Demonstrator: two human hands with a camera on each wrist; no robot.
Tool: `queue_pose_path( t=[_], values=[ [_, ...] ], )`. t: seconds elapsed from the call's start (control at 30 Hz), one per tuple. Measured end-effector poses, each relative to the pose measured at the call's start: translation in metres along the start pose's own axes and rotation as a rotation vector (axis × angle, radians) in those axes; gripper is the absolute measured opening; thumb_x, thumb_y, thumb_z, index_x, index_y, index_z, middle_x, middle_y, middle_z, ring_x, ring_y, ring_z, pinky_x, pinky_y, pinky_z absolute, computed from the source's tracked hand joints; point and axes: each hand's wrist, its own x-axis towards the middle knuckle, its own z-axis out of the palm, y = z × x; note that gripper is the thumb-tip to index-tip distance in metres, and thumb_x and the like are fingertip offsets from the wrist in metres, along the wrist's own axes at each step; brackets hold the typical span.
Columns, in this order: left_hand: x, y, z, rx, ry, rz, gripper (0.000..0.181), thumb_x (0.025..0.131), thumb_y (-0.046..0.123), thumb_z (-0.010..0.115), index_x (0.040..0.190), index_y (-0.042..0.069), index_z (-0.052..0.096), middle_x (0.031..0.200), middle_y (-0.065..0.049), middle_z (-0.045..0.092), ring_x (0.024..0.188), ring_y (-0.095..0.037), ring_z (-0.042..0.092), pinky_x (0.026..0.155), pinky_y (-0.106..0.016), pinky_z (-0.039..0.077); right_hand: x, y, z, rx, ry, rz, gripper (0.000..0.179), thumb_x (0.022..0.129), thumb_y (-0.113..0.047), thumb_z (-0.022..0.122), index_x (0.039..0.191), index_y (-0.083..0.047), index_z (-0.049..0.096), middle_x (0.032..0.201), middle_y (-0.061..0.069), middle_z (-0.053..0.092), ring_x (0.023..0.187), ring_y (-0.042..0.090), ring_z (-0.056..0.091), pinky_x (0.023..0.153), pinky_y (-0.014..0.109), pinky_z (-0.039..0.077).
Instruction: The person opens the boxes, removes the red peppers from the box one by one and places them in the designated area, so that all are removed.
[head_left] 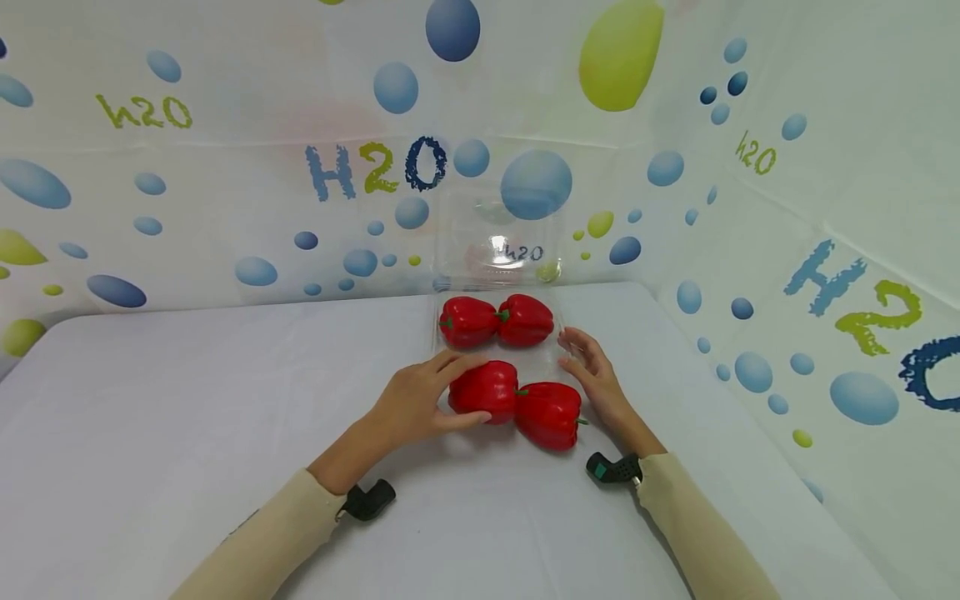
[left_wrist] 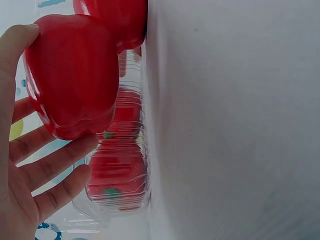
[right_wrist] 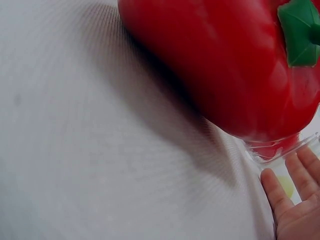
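Observation:
My left hand (head_left: 420,402) grips a red bell pepper (head_left: 486,392), thumb on the near side and fingers around the far side. The left wrist view shows this pepper (left_wrist: 75,75) between the thumb and spread fingers. Just to its right, a second red bell pepper (head_left: 549,415) lies on the cloth with its green stem (right_wrist: 300,35) toward the right. My right hand (head_left: 596,377) has its fingers extended at the right side of a clear plastic container (head_left: 537,362) and holds nothing. Two more red bell peppers (head_left: 468,322) lie side by side in the container's far part.
The container's clear lid (head_left: 472,242) stands raised at the back, against a white backdrop (head_left: 247,200) printed with blue and green drops. A white cloth (head_left: 210,433) covers the table. Dark wrist cameras (head_left: 369,500) sit at both sleeves.

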Motion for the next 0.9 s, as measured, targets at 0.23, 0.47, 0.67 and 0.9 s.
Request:
queue_pose_path(
  t=[0.23, 0.47, 0.67, 0.9],
  values=[
    [-0.0036, -0.0003, -0.0013, -0.076, -0.029, -0.041, 0.065, 0.075, 0.040, 0.081, 0.131, 0.018, 0.057, 0.114, -0.005, 0.061, 0.093, -0.016, 0.065, 0.075, -0.031, 0.059, 0.0007, 0.0032, -0.0008, 0.023, 0.000, -0.011, 0.056, 0.099, -0.013, 0.055, 0.148, -0.006, 0.031, 0.153, 0.017, 0.034, 0.144, 0.025, 0.031, 0.106, 0.019, 0.037],
    [-0.0053, -0.0001, -0.0015, -0.081, -0.062, -0.095, 0.065, 0.075, 0.041, 0.080, 0.131, 0.017, 0.058, 0.116, -0.004, 0.062, 0.095, -0.017, 0.065, 0.075, -0.031, 0.059, 0.0002, 0.0013, -0.0004, 0.025, -0.009, -0.017, 0.057, 0.099, -0.012, 0.054, 0.149, -0.005, 0.029, 0.153, 0.018, 0.033, 0.144, 0.027, 0.030, 0.104, 0.016, 0.038],
    [-0.0068, -0.0027, 0.0004, -0.050, -0.069, -0.053, 0.060, 0.074, 0.044, 0.080, 0.126, 0.020, 0.062, 0.111, -0.002, 0.064, 0.092, -0.013, 0.064, 0.075, -0.028, 0.058, -0.0001, 0.0010, -0.0003, 0.021, -0.003, -0.010, 0.057, 0.098, -0.013, 0.056, 0.149, -0.006, 0.030, 0.153, 0.017, 0.034, 0.143, 0.025, 0.031, 0.104, 0.017, 0.038],
    [-0.0068, -0.0021, 0.0010, -0.030, -0.072, -0.066, 0.060, 0.074, 0.046, 0.079, 0.125, 0.020, 0.063, 0.111, -0.001, 0.065, 0.092, -0.012, 0.065, 0.075, -0.028, 0.058, -0.0006, 0.0012, -0.0006, -0.008, 0.002, -0.001, 0.058, 0.098, -0.016, 0.057, 0.149, -0.009, 0.030, 0.154, 0.014, 0.035, 0.144, 0.024, 0.031, 0.108, 0.027, 0.036]
  ],
)
